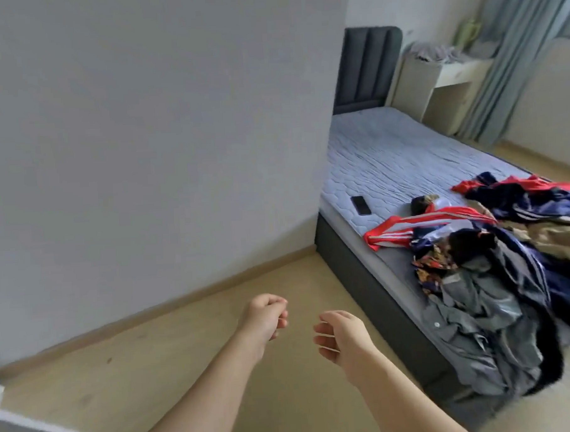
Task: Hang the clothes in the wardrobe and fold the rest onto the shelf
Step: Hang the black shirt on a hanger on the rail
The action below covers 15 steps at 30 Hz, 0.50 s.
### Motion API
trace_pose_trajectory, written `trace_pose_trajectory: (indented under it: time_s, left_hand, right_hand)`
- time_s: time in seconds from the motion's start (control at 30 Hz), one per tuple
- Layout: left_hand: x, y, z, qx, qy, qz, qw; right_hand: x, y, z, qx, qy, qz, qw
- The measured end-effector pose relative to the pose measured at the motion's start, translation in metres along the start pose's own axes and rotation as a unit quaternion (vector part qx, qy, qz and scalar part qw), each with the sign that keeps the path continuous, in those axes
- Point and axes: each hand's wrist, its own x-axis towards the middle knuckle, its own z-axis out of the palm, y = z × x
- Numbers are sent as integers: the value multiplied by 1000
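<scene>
A heap of clothes [495,272] lies on the near end of the bed [389,159] at the right. It holds a red striped garment [405,225], dark blue pieces and a grey shirt [478,334] that hangs over the bed's edge. My left hand [265,318] and my right hand [343,337] float above the floor, left of the bed. Both hold nothing, with fingers loosely curled. No wardrobe or shelf shows.
A black phone [361,205] lies on the mattress. A grey wall [143,140] fills the left. The dark headboard [365,68], a pale bedside unit [441,78] and a curtain [511,49] stand at the back. Wood floor [153,368] lies under my hands.
</scene>
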Motion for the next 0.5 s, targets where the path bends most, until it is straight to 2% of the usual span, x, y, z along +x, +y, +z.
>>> trace_pose_trajectory:
  time_s: [0.3,0.5]
  left_hand:
    - [61,39,171,93,-179,-17,979]
    - [134,83,267,126,-243,-14,962]
  right_hand:
    - [61,-12,-142,123,166,53,977]
    - [131,-59,-198,174,222,63,957]
